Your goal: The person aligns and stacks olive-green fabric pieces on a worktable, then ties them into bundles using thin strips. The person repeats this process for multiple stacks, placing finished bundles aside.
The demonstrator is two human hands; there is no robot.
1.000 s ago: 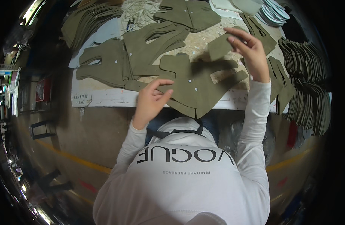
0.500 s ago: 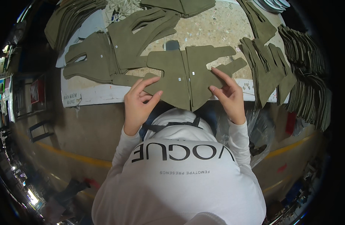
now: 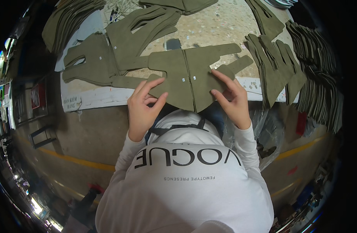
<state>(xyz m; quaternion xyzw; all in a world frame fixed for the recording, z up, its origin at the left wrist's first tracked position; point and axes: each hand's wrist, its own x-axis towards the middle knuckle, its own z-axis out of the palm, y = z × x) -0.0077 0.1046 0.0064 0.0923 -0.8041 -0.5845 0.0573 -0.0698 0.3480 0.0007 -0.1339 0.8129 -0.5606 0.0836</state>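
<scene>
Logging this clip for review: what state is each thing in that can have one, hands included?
Left hand: open, fingertips on the olive fabric piece.
Right hand: open, fingers pressing the same piece.
Olive fabric piece: flat on the table edge, two halves side by side.
Cut pieces on the right: fanned, overlapping.
Table: speckled top, scattered scraps.

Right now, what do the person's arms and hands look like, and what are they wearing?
Both arms are covered by long white sleeves of a hooded top, each ending in a snug cuff at the wrist. The left hand and right hand are bare: no gloves, rings or watch visible. The white hood has a dark strap across it.
</scene>
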